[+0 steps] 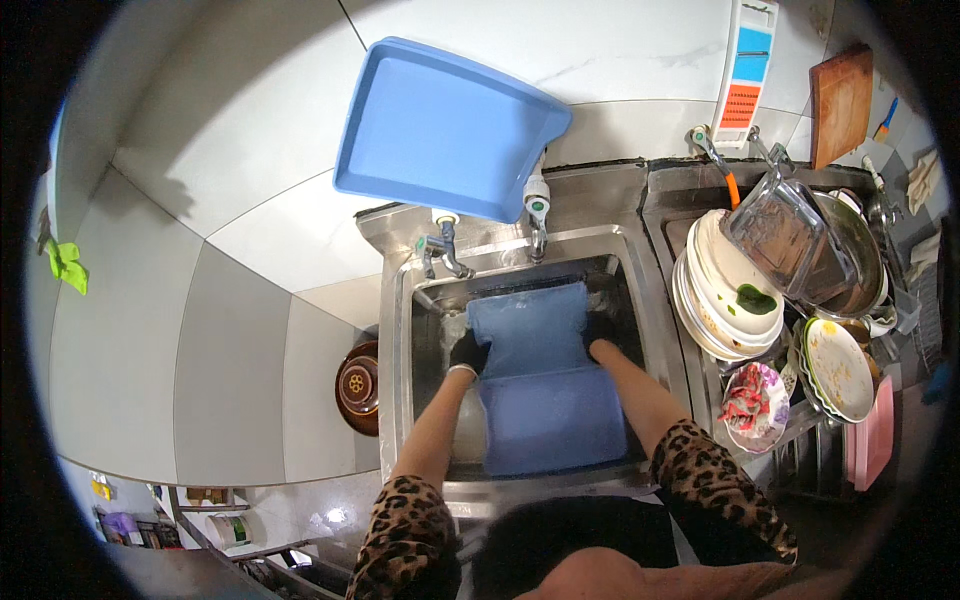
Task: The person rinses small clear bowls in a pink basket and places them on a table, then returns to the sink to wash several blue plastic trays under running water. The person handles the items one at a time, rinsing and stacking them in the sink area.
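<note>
A folded blue mat or cloth (551, 390) spans the basin of a stainless steel sink (628, 247), with a crease across its middle. My left hand (469, 352), in a dark glove, grips its left edge, and the edge draws inward there. At the opposite edge my right hand (598, 330) holds the same blue piece; its dark glove blends into the dark basin, so the fingers are hard to make out. Above the basin are a left tap (448, 247) and a right tap (537, 217). A light blue plastic tray (450, 127) leans on the wall behind them.
To the right stand stacked plates (701, 300), a clear rectangular dish (776, 225), a patterned bowl (772, 427) with red scraps and a smaller plate stack (840, 367). A grater (739, 82) and a wooden board (840, 109) are by the wall. Left of the sink is brown dishware (358, 386).
</note>
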Motion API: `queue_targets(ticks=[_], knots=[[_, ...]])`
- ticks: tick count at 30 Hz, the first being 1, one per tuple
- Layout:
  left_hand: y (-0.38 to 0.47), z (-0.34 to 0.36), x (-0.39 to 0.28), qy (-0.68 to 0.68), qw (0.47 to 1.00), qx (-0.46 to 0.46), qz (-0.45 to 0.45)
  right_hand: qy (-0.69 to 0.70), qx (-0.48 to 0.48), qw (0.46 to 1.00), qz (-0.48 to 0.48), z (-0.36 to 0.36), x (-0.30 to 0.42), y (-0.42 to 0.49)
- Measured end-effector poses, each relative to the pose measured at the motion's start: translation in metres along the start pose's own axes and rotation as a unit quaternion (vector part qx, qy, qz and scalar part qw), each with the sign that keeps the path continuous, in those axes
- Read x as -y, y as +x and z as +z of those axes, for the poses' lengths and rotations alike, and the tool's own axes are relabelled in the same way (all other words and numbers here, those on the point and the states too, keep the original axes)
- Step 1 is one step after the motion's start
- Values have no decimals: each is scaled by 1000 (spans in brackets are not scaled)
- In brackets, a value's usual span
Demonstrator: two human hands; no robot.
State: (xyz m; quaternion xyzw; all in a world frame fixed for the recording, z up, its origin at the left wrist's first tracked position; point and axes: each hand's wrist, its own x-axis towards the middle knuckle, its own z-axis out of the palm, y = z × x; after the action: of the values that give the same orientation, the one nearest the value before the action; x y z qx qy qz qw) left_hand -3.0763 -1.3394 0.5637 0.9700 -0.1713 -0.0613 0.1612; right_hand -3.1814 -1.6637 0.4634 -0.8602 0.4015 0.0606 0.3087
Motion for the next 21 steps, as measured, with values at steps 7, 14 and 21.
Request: queue_targets(ticks=[7, 14, 21], knots=[[-15, -10, -29, -22, 996, -24, -80, -22, 25, 997, 63, 91, -60, 54], [-12, -10, 16, 51, 993, -51, -97, 135, 195, 971, 18, 66, -26, 44], [7, -22, 67, 121, 992, -38, -12, 139, 281, 949, -47, 19, 31, 25]])
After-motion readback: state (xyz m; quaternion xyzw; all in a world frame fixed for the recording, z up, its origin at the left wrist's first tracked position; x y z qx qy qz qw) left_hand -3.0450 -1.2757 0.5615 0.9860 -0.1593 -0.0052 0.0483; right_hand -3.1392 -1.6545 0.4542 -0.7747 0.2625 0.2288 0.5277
